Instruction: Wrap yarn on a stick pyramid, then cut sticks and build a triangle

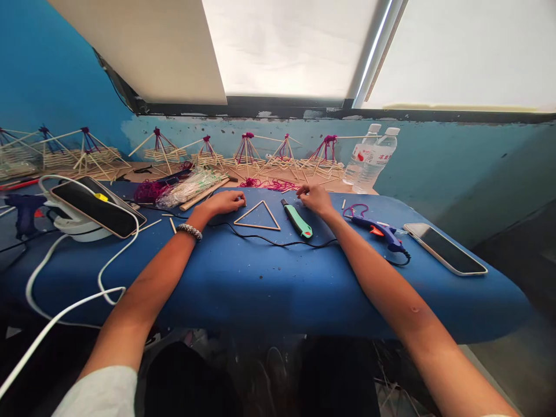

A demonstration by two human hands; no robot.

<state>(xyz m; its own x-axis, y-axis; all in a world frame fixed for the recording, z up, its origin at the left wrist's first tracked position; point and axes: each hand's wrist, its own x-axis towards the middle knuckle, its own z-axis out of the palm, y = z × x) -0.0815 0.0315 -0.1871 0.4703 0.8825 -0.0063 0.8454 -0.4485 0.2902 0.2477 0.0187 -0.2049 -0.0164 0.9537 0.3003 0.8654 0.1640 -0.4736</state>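
Note:
My left hand (226,202) rests on the blue padded table with its fingers curled in, and nothing shows in it. Just right of it lies a flat triangle (258,227) made of thin wooden sticks. My right hand (315,198) is also loosely closed, with nothing visible between its fingers. A green utility knife (297,220) lies between the triangle and that hand. Beyond my right forearm is a blue hot glue gun (382,230) with an orange trigger.
Several stick models (247,152) tied with purple yarn stand along the back, beside two water bottles (377,159). A phone (445,248) lies at right; another phone (98,205) rests on a white power strip (80,230). A black cord (278,242) crosses the blue table (260,289).

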